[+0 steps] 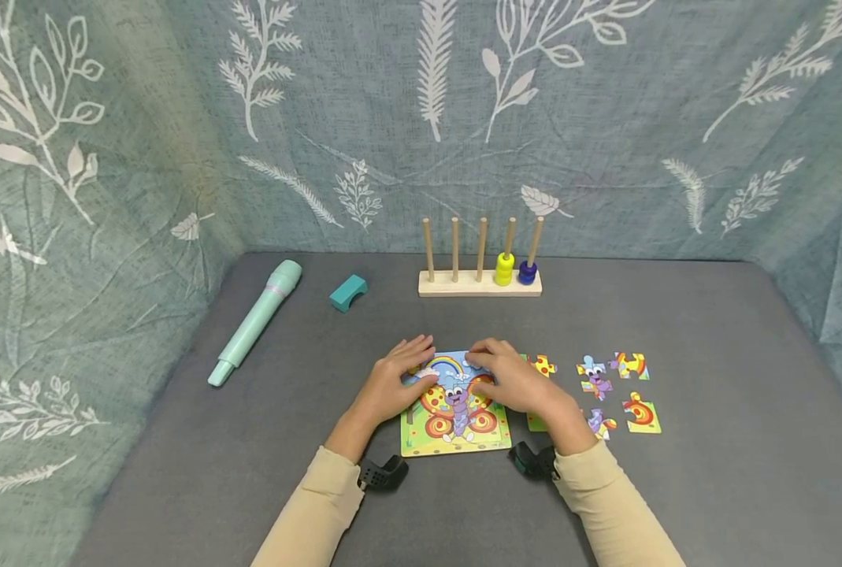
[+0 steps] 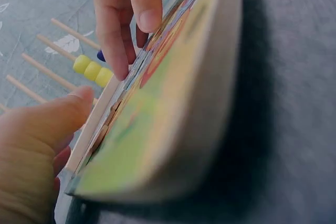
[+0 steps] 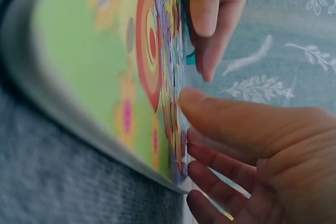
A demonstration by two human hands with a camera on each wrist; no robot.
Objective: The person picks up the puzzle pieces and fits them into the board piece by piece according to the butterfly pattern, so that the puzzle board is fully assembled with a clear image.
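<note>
A butterfly jigsaw puzzle [image 1: 456,429] lies in its board in front of me, showing a rainbow and a purple-bodied butterfly. My left hand [image 1: 385,386] rests over its upper left part, fingers extended and thumb reaching inward. Over the upper right part is my right hand [image 1: 516,378], with its fingertips at the puzzle's top. In the right wrist view the right thumb [image 3: 210,106] touches the puzzle face and the other fingers lie along the board's edge. Loose puzzle pieces [image 1: 596,378] lie to the right. A green-edged part [image 1: 536,424] is partly hidden under my right forearm.
Behind the puzzle stands a wooden peg rack [image 1: 456,289] with yellow rings [image 1: 504,270] and dark blue rings [image 1: 528,273]. A teal arch block [image 1: 349,293] and a mint-green tube-shaped object [image 1: 257,319] lie at the left. A patterned curtain [image 1: 364,102] hangs behind the table.
</note>
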